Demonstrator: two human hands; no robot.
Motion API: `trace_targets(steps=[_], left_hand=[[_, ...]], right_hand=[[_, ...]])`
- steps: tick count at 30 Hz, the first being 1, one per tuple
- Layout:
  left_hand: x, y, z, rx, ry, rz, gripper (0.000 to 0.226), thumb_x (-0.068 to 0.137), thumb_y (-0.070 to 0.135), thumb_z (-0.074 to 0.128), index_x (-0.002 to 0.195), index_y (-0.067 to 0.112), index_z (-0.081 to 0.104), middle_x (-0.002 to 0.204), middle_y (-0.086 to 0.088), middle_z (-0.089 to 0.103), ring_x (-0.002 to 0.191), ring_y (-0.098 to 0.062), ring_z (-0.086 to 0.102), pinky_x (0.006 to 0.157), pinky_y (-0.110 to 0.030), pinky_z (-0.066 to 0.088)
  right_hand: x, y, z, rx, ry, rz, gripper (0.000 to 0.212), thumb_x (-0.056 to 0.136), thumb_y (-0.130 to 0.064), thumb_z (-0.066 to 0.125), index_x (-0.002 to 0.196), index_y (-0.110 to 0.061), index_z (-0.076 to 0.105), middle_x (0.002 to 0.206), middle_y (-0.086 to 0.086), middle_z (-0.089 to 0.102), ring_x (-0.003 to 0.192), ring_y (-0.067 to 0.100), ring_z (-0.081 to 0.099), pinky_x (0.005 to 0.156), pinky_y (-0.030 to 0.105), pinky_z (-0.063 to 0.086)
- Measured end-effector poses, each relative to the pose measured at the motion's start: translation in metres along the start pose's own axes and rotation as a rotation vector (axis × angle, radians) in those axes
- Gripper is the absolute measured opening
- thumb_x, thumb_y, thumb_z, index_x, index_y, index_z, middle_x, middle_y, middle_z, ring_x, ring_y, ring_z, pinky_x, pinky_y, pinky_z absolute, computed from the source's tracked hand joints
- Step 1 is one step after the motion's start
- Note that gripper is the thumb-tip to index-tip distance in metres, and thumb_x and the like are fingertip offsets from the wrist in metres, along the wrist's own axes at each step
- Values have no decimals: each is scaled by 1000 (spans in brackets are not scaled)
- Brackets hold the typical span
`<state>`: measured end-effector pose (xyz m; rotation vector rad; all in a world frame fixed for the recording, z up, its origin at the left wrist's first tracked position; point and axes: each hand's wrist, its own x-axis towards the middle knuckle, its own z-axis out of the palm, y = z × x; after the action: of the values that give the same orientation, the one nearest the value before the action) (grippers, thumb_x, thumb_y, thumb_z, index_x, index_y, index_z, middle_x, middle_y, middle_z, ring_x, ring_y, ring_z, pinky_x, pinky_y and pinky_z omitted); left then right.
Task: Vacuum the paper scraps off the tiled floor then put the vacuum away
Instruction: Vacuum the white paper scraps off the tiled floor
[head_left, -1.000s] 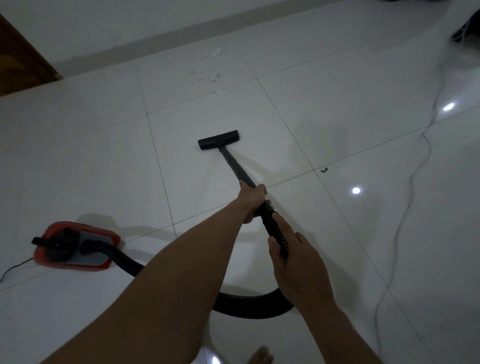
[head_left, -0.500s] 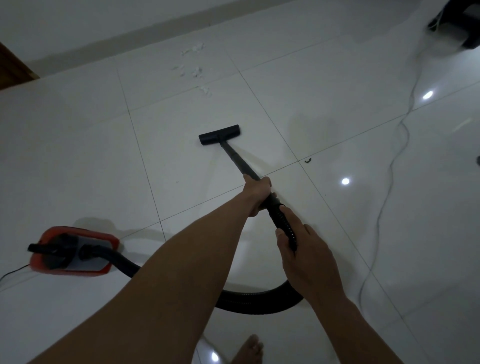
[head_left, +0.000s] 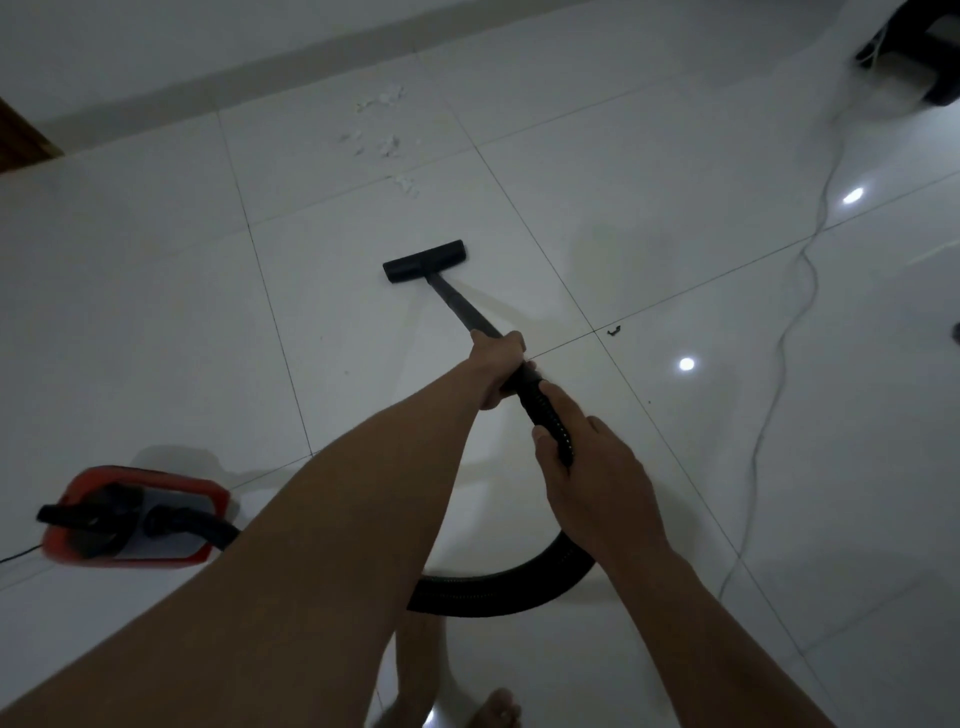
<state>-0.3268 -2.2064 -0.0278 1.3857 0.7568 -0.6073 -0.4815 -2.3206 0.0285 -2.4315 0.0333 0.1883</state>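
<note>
**While two hands are gripping the wand (head_left: 460, 306), its nozzle (head_left: 425, 261) is facing the paper scraps (head_left: 387, 145)**

As the wand is leaning from the hands down to the tiled floor (head_left: 156, 312), its long axis is running away from the person and slightly to the left. The flat nozzle is lying crosswise on a tile. The scraps are lying well apart from it, near the wall (head_left: 208, 78), with plain tile between them.

The left hand (head_left: 498, 369) is wrapping its fingers around the wand. The right hand (head_left: 592, 478), nearer the body, is curling fingers and thumb around the ribbed end of the hose (head_left: 498, 592). The hose is curving under the arms to the red vacuum body (head_left: 135, 514) on the left. Wide tiles are lying beside the nozzle on both sides. A white cable (head_left: 800, 291) is trailing along the right side.
</note>
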Motion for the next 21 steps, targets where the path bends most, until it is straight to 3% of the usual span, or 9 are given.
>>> trace_targets(steps=[4,8,21], left_hand=[[14,16,-8,-6,-1,-1,65,96,10,48,152,17,17,86,-10,57,64,-16,60,52,-29,54],[30,33,-17,9,-1,8,68,94,8,48,154,16,16,85,-10,56,62,-16,60,45,-23,52],[88,106,-57,26,-7,29,58,93,7,49,148,10,28,84,-10,55,61,-16,58,43,-21,50]], right_hand=[[20,-9,2,-30,-17,-8,52,103,-43,38,152,-45,21,90,-3,53,76,15,56,70,37,52],[42,-20,8,-54,-33,8,52,103,-44,38,151,-48,19,94,-3,54,81,19,57,71,37,50],[129,-73,25,-93,-53,8,52,103,-46,34,151,-47,15,87,-3,49,73,21,57,70,41,53]])
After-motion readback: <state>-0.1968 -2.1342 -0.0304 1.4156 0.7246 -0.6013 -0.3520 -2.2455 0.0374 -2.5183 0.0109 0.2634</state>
